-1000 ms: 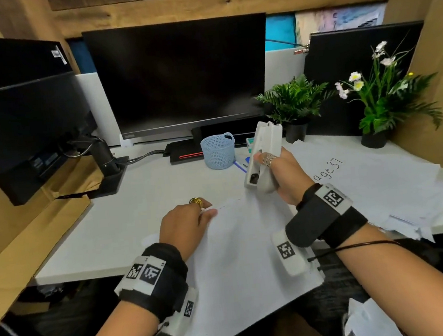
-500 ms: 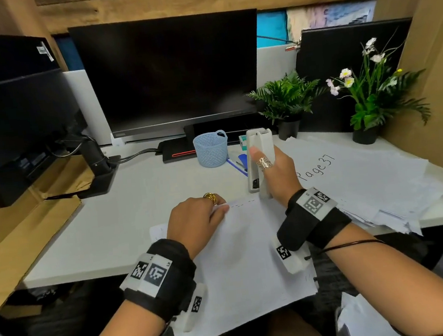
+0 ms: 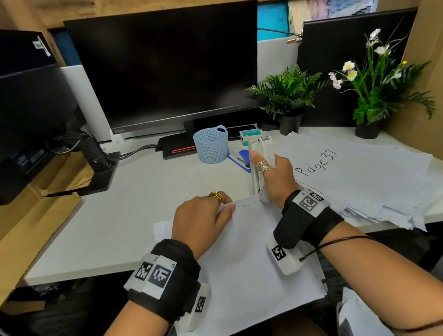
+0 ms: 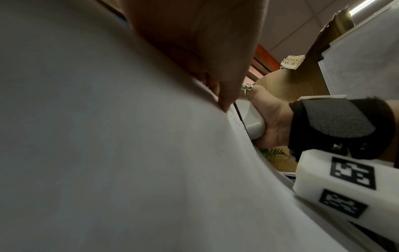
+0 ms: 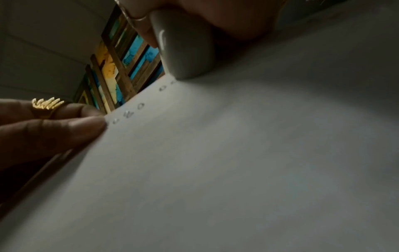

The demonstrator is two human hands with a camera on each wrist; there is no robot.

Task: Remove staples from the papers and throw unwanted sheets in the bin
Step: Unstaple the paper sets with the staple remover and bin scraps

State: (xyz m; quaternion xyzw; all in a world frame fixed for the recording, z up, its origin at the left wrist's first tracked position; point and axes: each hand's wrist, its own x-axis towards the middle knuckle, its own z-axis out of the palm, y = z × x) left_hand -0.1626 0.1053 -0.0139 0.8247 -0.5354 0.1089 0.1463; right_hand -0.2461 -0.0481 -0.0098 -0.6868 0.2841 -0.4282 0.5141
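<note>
The left hand lies with relaxed fingers pressing the far edge of the stapled papers at the desk's front edge, while the right hand grips a white stapler upright on their far edge.

The stapled sheets lie on the desk at its front edge, overhanging it. The left hand rests on their far edge; the stapler stands at that edge to the right. The basket sits behind, the loose papers right.
</note>
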